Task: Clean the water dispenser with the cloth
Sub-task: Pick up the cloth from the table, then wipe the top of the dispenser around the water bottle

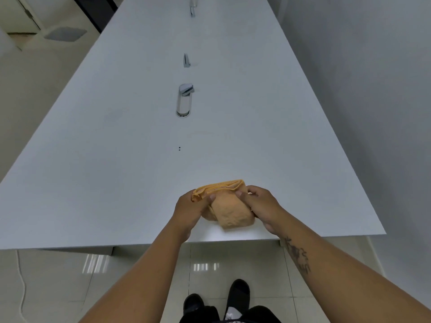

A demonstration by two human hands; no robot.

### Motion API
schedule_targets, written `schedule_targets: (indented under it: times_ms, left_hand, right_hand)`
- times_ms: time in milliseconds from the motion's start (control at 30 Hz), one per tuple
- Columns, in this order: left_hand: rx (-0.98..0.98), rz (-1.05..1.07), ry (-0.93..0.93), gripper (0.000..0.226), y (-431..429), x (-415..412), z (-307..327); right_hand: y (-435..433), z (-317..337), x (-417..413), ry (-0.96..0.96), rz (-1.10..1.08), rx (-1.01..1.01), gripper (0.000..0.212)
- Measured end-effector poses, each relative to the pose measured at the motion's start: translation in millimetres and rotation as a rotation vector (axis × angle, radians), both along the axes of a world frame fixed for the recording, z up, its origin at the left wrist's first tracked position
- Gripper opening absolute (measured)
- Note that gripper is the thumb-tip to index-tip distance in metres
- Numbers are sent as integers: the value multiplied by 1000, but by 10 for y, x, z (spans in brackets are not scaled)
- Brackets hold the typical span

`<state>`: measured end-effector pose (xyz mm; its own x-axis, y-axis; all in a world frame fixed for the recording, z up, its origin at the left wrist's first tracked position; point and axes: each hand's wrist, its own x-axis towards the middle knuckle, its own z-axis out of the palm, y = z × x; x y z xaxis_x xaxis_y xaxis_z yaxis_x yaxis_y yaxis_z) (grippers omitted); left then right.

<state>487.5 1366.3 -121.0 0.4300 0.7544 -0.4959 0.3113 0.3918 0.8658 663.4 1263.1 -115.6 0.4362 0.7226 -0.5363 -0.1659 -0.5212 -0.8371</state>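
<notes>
A folded orange cloth (229, 212) lies bunched near the front edge of a long white table (116, 171). My left hand (191, 209) grips its left side, thumb on top. My right hand (260, 205) grips its right side, fingertips pressing into the fabric. Both hands hold the cloth just above or on the tabletop; I cannot tell which. A chrome tap-like water dispenser (185, 99) stands on the table's centre line, well beyond the cloth.
Two more chrome fittings, a middle one (186, 60) and a far one (193, 7), stand farther along the same line. A white wall (373, 89) runs along the table's right side. Glossy floor tiles and my dark shoes (238, 297) show below the table edge. A white cable (22, 280) lies at left.
</notes>
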Motion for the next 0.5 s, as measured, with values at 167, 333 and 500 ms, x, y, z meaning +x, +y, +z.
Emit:
schedule_targets:
  times_ms: [167,333,500]
  left_hand:
    - [-29,-34,-46,28,46,93,35]
    - [-14,-175,-64,25,105,238,109]
    - [-17,-412,-89,26,105,412,150]
  right_hand:
    - [-121,95,14,89,-67,28,18]
    - [-293,188,-23,87,-188,35,19]
    - [-584,280,-224,13,-395,45,23]
